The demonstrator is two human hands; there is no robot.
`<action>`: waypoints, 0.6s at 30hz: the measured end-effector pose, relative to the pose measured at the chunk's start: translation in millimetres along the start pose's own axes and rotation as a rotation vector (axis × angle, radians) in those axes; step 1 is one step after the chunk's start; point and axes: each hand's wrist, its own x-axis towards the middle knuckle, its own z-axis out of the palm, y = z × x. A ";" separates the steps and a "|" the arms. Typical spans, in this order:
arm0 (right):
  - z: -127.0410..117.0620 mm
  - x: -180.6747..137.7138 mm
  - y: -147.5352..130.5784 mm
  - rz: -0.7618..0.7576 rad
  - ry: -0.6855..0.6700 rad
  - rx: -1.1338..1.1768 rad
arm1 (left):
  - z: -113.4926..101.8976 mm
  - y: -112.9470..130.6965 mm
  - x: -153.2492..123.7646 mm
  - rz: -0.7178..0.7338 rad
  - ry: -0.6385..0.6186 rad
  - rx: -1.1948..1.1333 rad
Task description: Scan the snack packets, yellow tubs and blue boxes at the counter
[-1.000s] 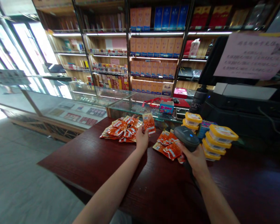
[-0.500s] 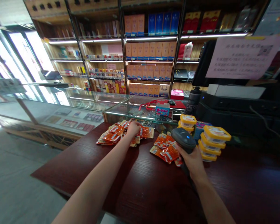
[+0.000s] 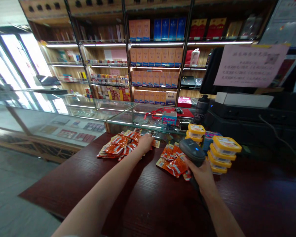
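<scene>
Through the head camera I have a dark red wooden surface (image 3: 138,204) spread across the lower half of the frame, its corner reaching toward the lower left, with grey floor (image 3: 14,194) beyond that edge. Past it I see a glass display case (image 3: 112,127) running from the centre to the left side, and behind that, shelving (image 3: 98,9) fills the top. A pink notice (image 3: 249,65) covers much of a dark screen at upper right.

Counting nearest first: one scanner (image 3: 192,152) right of centre; two heaps of orange packets, the smaller heap (image 3: 172,161) just left of the scanner, the larger heap (image 3: 114,145) left of centre. They overlap too much for me to number the packets. The right stack of yellow-lidded tubs (image 3: 227,144) has four; the stack behind (image 3: 196,130) shows at least two. Farther back I make out one pink-and-blue box (image 3: 169,118), and up on the shelving four blue boxes (image 3: 169,29) beside three orange ones (image 3: 139,30).

My right hand (image 3: 203,174) is clamped around the scanner's handle. My left hand (image 3: 146,143) lies at the larger heap's right edge, a packet's end poking out beyond it; its fingertips are hidden, so I cannot tell whether they are closed.
</scene>
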 end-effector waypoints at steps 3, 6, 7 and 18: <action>-0.3 0.7 3.5 0.018 -0.018 -0.011 | 16.6 13.7 -14.9 0.174 -0.080 -0.006; -0.3 1.1 6.3 0.029 -0.011 -0.042 | 23.5 16.7 -25.0 0.150 -0.023 0.042; -0.2 1.0 6.4 0.029 -0.007 -0.044 | 23.2 15.4 -26.8 0.115 -0.015 0.051; -4.1 0.3 -1.4 0.001 -0.056 -0.019 | 14.7 17.2 -31.1 -0.098 -0.081 -0.014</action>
